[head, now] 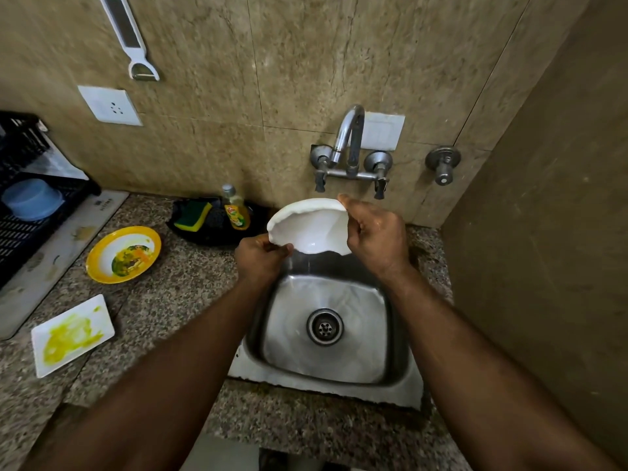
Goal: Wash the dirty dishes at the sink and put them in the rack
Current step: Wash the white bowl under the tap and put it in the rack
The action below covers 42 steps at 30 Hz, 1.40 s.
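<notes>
I hold a white bowl point(307, 226) tilted over the back of the steel sink point(339, 379), under the tap point(350, 137). My left hand point(258, 256) pinches its lower left rim. My right hand point(373, 232) grips its right rim. On the granite counter to the left lie a yellow-rimmed round plate point(102, 263) smeared with food and a white rectangular plate point(98, 321) with yellow stains. The black rack point(20, 219) stands at the far left with a blue bowl point(32, 198) in it.
A black tray point(258, 215) behind the sink's left side holds a green-yellow sponge point(193, 215) and a dish soap bottle point(236, 212). A wall socket point(110, 105) and a hanging peeler point(131, 39) are on the tiled wall. A brown wall point(543, 266) closes the right side.
</notes>
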Motion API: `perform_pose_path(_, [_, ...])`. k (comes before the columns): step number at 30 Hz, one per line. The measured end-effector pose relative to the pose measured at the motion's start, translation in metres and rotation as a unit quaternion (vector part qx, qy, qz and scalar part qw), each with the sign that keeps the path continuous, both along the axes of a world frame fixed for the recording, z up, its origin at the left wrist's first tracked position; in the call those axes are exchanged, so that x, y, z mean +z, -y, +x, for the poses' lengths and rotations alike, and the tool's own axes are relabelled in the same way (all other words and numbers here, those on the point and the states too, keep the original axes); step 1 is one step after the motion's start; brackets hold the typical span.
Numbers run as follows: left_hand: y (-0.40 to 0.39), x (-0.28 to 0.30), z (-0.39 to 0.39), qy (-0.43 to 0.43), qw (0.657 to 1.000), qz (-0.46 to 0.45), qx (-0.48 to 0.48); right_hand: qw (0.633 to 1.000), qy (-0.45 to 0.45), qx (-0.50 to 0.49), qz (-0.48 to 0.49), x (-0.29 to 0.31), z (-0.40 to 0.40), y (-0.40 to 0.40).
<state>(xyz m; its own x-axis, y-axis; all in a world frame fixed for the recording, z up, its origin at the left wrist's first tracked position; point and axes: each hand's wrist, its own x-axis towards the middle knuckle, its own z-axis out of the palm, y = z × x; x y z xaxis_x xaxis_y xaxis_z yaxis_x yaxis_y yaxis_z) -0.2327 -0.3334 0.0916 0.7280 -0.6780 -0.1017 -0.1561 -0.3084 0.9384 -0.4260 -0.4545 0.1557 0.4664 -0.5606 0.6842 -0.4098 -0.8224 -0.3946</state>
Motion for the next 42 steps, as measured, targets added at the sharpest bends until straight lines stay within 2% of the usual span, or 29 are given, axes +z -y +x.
perform_pose_path(4, [-0.007, -0.02, 0.002, -0.013, 0.998, 0.067, -0.018, 0.999, -0.029, -0.011, 0.031, -0.02, 0.001, -0.007])
perform_pose_path(6, [-0.01, -0.022, 0.0, -0.06, 0.994, 0.085, -0.021, 0.998, -0.044, -0.011, 0.049, -0.03, -0.001, -0.011])
perform_pose_path(8, [-0.01, -0.011, -0.005, -0.122, 0.99, 0.066, -0.031, 0.998, -0.028, 0.004, 0.054, -0.03, -0.001, -0.012])
perform_pose_path(10, [-0.011, 0.002, -0.006, -0.139, 0.988, 0.031, -0.053, 0.996, 0.011, 0.02, 0.082, -0.023, 0.0, -0.013])
perform_pose_path(12, [-0.014, 0.01, -0.003, -0.116, 0.992, 0.008, -0.052, 0.986, 0.054, 0.004, 0.158, -0.017, 0.001, -0.016])
perform_pose_path(14, [-0.022, 0.01, 0.002, -0.063, 0.997, 0.024, -0.03, 0.955, 0.04, -0.094, 0.279, -0.018, 0.004, -0.021])
perform_pose_path(15, [-0.029, 0.006, 0.005, -0.014, 0.999, 0.04, -0.023, 0.918, 0.001, -0.161, 0.362, -0.022, 0.007, -0.024])
perform_pose_path(16, [-0.038, 0.004, 0.005, 0.043, 0.997, 0.057, -0.022, 0.853, -0.029, -0.21, 0.476, -0.024, 0.009, -0.029])
perform_pose_path(17, [-0.045, -0.001, 0.003, 0.083, 0.994, 0.062, -0.019, 0.761, -0.02, -0.215, 0.612, -0.024, 0.012, -0.035])
perform_pose_path(18, [-0.055, -0.003, 0.001, 0.099, 0.993, 0.066, -0.012, 0.651, 0.028, -0.172, 0.739, -0.022, 0.016, -0.042])
perform_pose_path(19, [-0.065, -0.005, -0.001, 0.105, 0.992, 0.066, -0.001, 0.547, 0.094, -0.119, 0.824, -0.021, 0.019, -0.048])
perform_pose_path(20, [-0.075, -0.007, -0.002, 0.105, 0.992, 0.071, 0.008, 0.465, 0.162, -0.075, 0.867, -0.023, 0.024, -0.053])
perform_pose_path(21, [-0.083, -0.013, 0.0, 0.108, 0.992, 0.062, 0.017, 0.409, 0.223, -0.047, 0.884, -0.022, 0.03, -0.057])
perform_pose_path(22, [-0.09, -0.012, -0.002, 0.104, 0.993, 0.052, 0.017, 0.379, 0.274, -0.031, 0.883, -0.022, 0.039, -0.061])
perform_pose_path(23, [-0.095, -0.015, 0.001, 0.109, 0.993, 0.043, 0.021, 0.375, 0.308, -0.023, 0.874, -0.022, 0.05, -0.065])
perform_pose_path(26, [-0.106, -0.014, 0.023, 0.155, 0.987, 0.029, 0.042, 0.433, 0.304, -0.003, 0.849, -0.018, 0.09, -0.077])
perform_pose_path(27, [-0.107, -0.013, 0.036, 0.162, 0.985, 0.023, 0.055, 0.442, 0.296, 0.005, 0.846, -0.017, 0.102, -0.08])
perform_pose_path(32, [-0.139, 0.005, 0.12, 0.181, 0.981, 0.036, 0.065, 0.44, 0.244, 0.074, 0.861, -0.009, 0.18, -0.099])
perform_pose_path(35, [-0.173, 0.013, 0.19, 0.147, 0.981, 0.096, 0.089, 0.447, 0.202, 0.097, 0.866, -0.012, 0.249, -0.123])
perform_pose_path(40, [-0.237, 0.022, 0.308, 0.233, 0.943, 0.19, 0.141, 0.467, 0.117, 0.127, 0.867, -0.029, 0.384, -0.169])
perform_pose_path(42, [-0.263, 0.016, 0.354, 0.204, 0.941, 0.233, 0.135, 0.465, 0.097, 0.144, 0.868, -0.038, 0.44, -0.189])
